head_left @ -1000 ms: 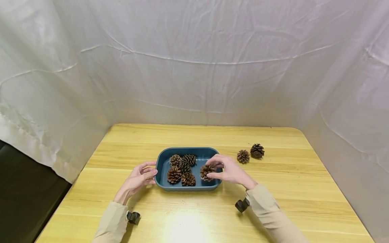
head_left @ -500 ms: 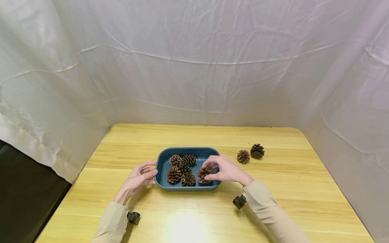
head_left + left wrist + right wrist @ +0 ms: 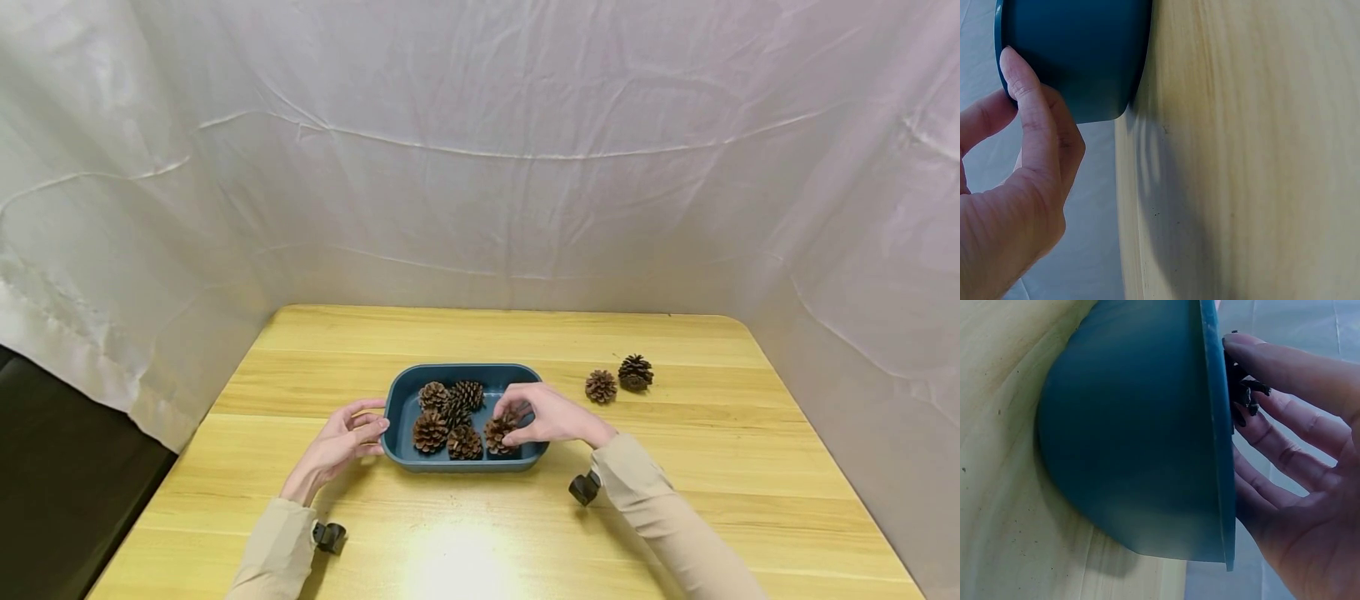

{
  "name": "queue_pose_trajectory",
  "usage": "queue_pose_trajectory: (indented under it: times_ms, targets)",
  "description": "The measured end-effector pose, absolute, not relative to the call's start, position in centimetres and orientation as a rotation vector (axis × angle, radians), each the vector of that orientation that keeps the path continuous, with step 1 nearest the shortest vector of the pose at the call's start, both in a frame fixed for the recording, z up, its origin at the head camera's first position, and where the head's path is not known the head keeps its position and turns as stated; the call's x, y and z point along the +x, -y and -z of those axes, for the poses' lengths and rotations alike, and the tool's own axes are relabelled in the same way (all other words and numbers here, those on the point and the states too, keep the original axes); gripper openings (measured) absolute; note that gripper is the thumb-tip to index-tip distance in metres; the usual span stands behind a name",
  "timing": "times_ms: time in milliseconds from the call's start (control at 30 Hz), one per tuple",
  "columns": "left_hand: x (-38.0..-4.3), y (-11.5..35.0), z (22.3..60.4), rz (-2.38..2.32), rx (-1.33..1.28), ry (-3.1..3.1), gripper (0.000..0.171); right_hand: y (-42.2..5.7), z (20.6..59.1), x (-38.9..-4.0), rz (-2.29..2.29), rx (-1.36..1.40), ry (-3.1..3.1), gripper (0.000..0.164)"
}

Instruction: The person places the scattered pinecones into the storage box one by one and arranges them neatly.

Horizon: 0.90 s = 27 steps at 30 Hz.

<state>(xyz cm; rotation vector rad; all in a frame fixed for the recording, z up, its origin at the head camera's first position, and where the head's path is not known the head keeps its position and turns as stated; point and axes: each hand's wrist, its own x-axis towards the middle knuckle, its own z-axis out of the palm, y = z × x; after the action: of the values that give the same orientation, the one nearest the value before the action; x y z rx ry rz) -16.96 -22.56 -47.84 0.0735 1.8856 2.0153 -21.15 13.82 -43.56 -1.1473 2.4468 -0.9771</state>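
Observation:
A dark blue-green oblong box (image 3: 463, 466) stands on the wooden table. Resting against its left end is my left hand (image 3: 339, 442), thumb tip at the rim and fingers along the outer wall, seen close up in the left wrist view. My right hand (image 3: 551, 417) reaches over the right end of the box and grips a brown pine cone (image 3: 497, 433) between thumb and fingers, low inside it. In the right wrist view, the box wall hides most of this cone. Several other pine cones (image 3: 430, 432) lie in the left half of the box.
Two more pine cones, a lighter one (image 3: 601, 387) and a darker one (image 3: 636, 373), lie on the table (image 3: 712, 467) to the right behind the box. Pale curtains (image 3: 510, 208) enclose the back and sides. A black surface (image 3: 67, 475) shows at far left.
My right hand has moved slightly left and a little lower with the pine cone, toward the other cones in the box. The left hand and the box have stayed in place.

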Motion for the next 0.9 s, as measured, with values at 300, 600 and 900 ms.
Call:
queue_pose_trajectory:
  times_ms: [300, 600, 900]
  targets:
    - [-17.0, 22.6, 47.8, -2.01, 0.066, -1.888, 0.056, -13.6, 43.7, -21.8, 0.942, -1.181, -2.394, 0.025]
    - [-17.0, 22.6, 47.8, -2.013, 0.069, -1.887, 0.054, -13.4, 43.6, -22.1, 0.92, -1.174, -2.352, 0.025]
    - [-16.9, 22.5, 47.7, -2.014, 0.064, -1.885, 0.053, -13.1, 43.8, -22.2, 0.933, -1.169, -2.345, 0.024]
